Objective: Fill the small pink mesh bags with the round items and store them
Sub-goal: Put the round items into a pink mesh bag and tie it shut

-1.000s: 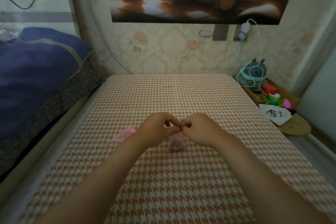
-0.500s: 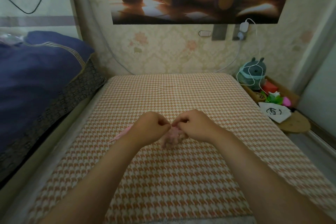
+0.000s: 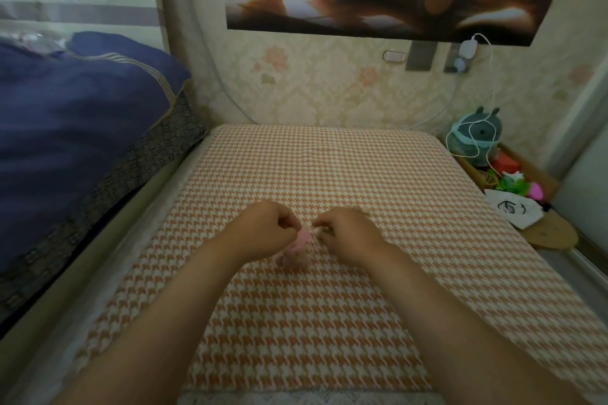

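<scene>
The small pink mesh bag (image 3: 297,248) sits on the counter (image 3: 329,322) between the two hands, its lumpy body resting on the cloth and its gathered neck rising toward the fingers. A second ago the hands were knuckle to knuckle right over it; now they have drawn a little apart and the bag's neck shows between them as a brighter pink bunch. I'd judge that as the drawstring being pulled shut — which would mean this bag is filled and nearly ready to store, though the cord itself is too fine to make out.

The left hand (image 3: 266,227) is curled into a narrow pinch at the top of the bag, seemingly holding the neck or a string. The right hand (image 3: 345,232) is curled the same way just beside it, fingertips tucked; whether it grips the mesh or only a cord I cannot tell.

The bag looks soft and gauzy, bulging unevenly, so it should slump rather than stand. The round items inside are blurred and can't be counted. Under it the counter wears a woven orange-and-cream houndstooth cover with a lace edge near me. To the left a navy quilt (image 3: 75,128) lies heaped on the bed, and to the right a wooden tray (image 3: 543,176) holds bright odds and ends.
</scene>
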